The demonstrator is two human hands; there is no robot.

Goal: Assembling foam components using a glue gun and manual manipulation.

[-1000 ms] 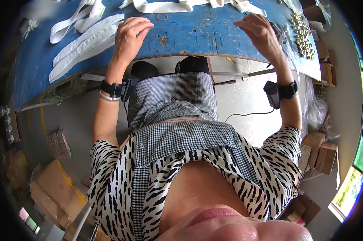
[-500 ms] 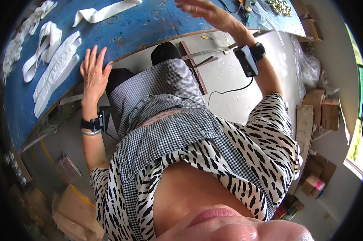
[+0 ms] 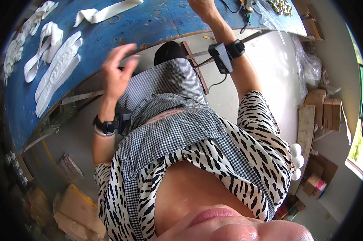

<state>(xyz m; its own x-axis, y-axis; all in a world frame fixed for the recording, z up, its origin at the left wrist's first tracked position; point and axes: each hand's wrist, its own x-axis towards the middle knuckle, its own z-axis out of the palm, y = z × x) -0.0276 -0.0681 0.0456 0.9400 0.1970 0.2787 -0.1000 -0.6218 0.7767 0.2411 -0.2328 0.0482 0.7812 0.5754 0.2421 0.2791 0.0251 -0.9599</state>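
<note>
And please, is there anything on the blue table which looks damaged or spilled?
Yes, the blue table looks worn: brown patches, where the paint seems chipped, mark its top, including one just above the left hand in the picture. I see no clear spill.

The parted left grip [image 3: 118,74] hovers near white strips [image 3: 56,71] on a blue table [image 3: 147,28].

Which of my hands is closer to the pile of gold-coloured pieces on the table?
Right. Your right hand, partly cut off by the picture's top, is left of the gold-coloured pieces; your left hand is farther left, near the front edge of the table.
</note>
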